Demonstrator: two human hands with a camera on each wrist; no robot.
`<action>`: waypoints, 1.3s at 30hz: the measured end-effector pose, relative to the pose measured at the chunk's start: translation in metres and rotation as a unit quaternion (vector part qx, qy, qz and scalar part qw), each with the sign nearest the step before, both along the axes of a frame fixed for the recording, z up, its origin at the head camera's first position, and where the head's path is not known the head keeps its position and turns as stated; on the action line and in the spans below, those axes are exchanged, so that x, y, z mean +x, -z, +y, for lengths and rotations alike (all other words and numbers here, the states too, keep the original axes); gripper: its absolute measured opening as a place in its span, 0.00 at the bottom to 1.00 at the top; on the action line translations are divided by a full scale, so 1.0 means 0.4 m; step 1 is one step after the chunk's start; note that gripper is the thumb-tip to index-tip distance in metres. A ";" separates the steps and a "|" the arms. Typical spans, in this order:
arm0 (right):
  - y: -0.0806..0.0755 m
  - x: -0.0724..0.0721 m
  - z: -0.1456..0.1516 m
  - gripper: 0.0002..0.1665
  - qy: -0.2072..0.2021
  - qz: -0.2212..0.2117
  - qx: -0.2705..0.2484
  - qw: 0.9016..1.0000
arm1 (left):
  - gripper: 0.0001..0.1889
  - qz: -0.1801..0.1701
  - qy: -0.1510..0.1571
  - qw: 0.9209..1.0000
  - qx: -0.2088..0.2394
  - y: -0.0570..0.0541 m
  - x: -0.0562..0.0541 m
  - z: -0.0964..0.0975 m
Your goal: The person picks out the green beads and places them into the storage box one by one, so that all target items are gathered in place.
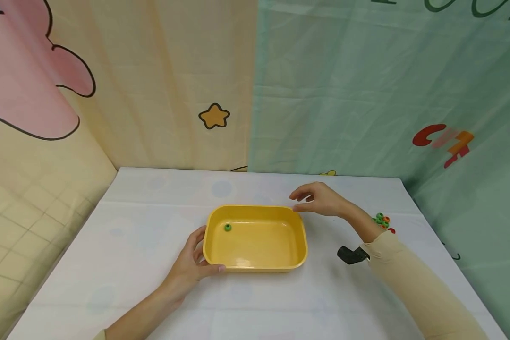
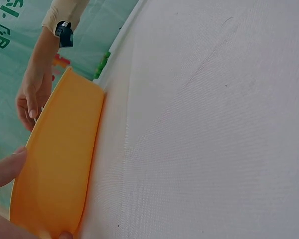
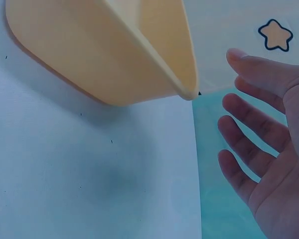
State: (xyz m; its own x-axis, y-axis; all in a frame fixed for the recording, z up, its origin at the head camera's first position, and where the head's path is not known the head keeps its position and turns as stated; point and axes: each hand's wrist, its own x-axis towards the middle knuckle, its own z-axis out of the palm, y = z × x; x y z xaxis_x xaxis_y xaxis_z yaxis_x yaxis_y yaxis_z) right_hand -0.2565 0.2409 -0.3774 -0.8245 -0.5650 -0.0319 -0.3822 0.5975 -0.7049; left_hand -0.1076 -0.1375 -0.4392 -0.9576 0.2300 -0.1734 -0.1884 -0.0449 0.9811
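A yellow rectangular plastic tray (image 1: 255, 245) stands on the white table, with one small green bead (image 1: 227, 227) inside it near the left end. My left hand (image 1: 187, 267) grips the tray's left front corner, thumb along the front rim and fingers around the left side. In the left wrist view a thumb presses at the rim of the tray (image 2: 60, 154). By the tray's back right corner is my right hand (image 1: 318, 199), raised and holding nothing. The right wrist view shows that hand (image 3: 269, 144) with fingers spread and loosely bent, apart from the tray (image 3: 89, 50).
Several green, orange and red beads (image 1: 386, 224) lie in a small pile at the right of the white-covered table (image 1: 110, 264), partly behind the right forearm. A black wrist camera (image 1: 352, 255) sticks out from the right sleeve. Printed curtains (image 1: 344, 94) hang behind the table's back edge.
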 end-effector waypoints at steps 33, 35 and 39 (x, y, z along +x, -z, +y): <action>0.049 0.063 0.173 0.25 0.064 0.018 0.010 0.998 | 0.57 -0.003 -0.004 1.000 -0.004 -0.004 0.005 0.000; 0.049 0.066 0.181 0.24 0.075 0.016 0.013 0.997 | 0.57 -0.003 -0.003 1.000 -0.005 -0.005 0.005 -0.001; 0.046 0.077 0.198 0.22 0.088 0.020 0.019 0.996 | 0.57 -0.003 -0.004 1.000 -0.007 -0.005 0.004 0.000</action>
State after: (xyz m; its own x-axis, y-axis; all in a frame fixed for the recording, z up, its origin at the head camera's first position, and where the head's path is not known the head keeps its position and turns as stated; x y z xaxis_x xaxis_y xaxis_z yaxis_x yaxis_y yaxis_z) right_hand -0.2258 0.3202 -0.3956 -0.9115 -0.4110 -0.0161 -0.2965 0.6836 -0.6669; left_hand -0.1061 -0.1376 -0.4374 -0.9586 0.2190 -0.1822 -0.1940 -0.0337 0.9804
